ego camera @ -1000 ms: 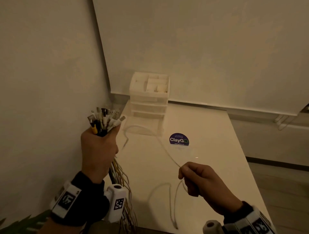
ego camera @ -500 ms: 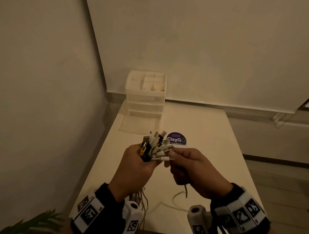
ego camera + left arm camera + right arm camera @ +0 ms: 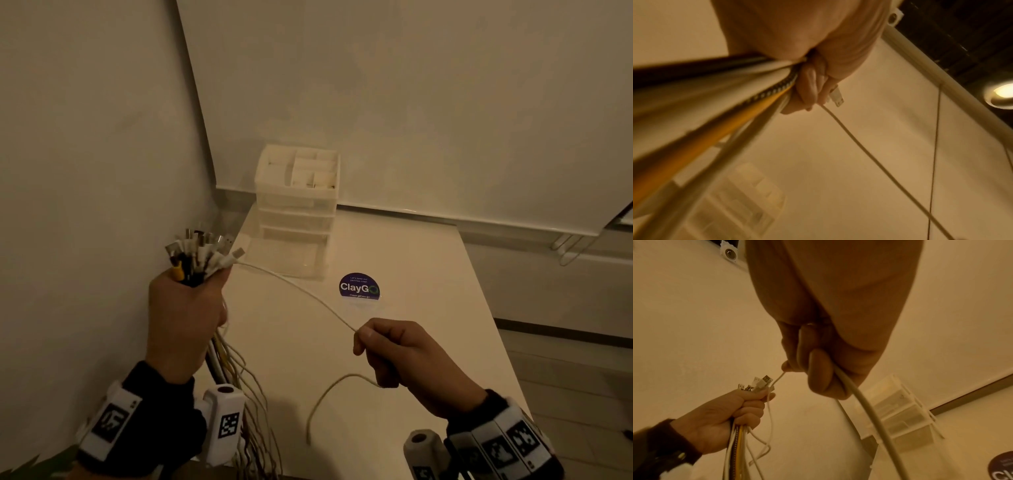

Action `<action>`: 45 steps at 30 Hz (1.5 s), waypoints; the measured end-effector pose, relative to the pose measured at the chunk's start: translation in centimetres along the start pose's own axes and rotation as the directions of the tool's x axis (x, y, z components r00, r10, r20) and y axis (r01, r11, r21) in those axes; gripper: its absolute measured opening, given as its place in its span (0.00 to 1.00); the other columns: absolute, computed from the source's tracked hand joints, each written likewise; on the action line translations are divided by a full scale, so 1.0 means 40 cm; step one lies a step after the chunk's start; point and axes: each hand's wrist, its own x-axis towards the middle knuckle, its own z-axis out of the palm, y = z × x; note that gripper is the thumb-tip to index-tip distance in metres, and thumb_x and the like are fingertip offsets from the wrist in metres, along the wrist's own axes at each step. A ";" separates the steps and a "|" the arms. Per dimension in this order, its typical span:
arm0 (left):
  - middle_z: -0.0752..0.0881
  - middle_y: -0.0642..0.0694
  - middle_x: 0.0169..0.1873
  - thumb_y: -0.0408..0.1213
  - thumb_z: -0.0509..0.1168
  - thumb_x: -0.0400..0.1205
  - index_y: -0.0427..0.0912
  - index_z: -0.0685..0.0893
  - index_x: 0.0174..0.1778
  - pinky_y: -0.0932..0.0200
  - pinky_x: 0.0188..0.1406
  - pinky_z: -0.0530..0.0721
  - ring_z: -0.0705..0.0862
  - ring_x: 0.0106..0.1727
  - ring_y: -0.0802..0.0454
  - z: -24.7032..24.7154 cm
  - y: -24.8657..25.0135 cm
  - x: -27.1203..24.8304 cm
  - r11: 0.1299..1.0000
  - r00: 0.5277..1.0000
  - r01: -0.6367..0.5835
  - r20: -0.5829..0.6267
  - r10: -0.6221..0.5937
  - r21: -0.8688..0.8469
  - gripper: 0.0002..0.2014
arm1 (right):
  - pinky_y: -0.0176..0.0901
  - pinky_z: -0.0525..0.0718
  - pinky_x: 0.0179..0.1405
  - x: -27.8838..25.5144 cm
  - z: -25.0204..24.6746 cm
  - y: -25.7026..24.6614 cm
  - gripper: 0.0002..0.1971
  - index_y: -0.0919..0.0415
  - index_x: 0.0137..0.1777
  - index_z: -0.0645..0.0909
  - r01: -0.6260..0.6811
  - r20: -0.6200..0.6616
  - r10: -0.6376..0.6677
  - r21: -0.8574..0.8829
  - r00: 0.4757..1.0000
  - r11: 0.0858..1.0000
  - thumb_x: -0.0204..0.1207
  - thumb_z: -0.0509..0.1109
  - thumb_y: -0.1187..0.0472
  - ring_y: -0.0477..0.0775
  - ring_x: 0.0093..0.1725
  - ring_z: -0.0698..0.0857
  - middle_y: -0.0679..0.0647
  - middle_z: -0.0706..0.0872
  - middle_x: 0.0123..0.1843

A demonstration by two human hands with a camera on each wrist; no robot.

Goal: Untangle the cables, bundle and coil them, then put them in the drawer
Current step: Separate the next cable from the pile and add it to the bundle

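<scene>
Left hand [image 3: 186, 310] clenches the cable bunch [image 3: 202, 251]; right hand [image 3: 399, 353] pinches one white cable [image 3: 301, 289]. Yanking sideways could drag plugs loose above that fist.

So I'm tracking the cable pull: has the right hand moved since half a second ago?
Yes. The right hand moved right, away from the left hand, toward the table's near edge.

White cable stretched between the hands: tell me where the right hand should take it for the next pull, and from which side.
Grip the white cable on its taut span close to the plug cluster in the left hand, coming from the right, over the table. That stretch hangs free in the air, so the right hand could probably pinch it cleanly there.
</scene>
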 end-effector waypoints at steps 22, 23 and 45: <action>0.76 0.57 0.13 0.31 0.72 0.78 0.48 0.82 0.30 0.64 0.17 0.70 0.70 0.14 0.60 0.055 0.013 -0.088 0.999 0.901 -0.026 0.433 0.008 0.037 0.12 | 0.40 0.69 0.28 0.000 0.083 -0.053 0.12 0.64 0.51 0.86 0.059 0.013 -0.059 0.017 0.998 0.998 0.85 0.61 0.61 0.47 0.26 0.69 0.52 0.74 0.27; 0.74 0.55 0.13 0.35 0.74 0.76 0.47 0.83 0.28 0.61 0.18 0.68 0.68 0.14 0.58 0.048 0.007 -0.076 1.000 0.922 -0.007 0.388 0.004 0.006 0.11 | 0.41 0.70 0.28 -0.003 0.084 -0.048 0.12 0.63 0.50 0.86 0.061 0.006 -0.061 0.001 0.998 0.998 0.85 0.61 0.61 0.47 0.26 0.70 0.51 0.75 0.27; 0.79 0.61 0.14 0.27 0.70 0.77 0.49 0.82 0.32 0.77 0.21 0.72 0.78 0.18 0.67 0.067 0.023 -0.175 0.999 0.772 -0.006 0.636 -0.019 0.038 0.13 | 0.41 0.58 0.24 -0.015 0.092 -0.060 0.15 0.74 0.48 0.83 0.042 -0.027 -0.038 0.174 0.999 0.984 0.85 0.60 0.62 0.49 0.24 0.58 0.53 0.63 0.25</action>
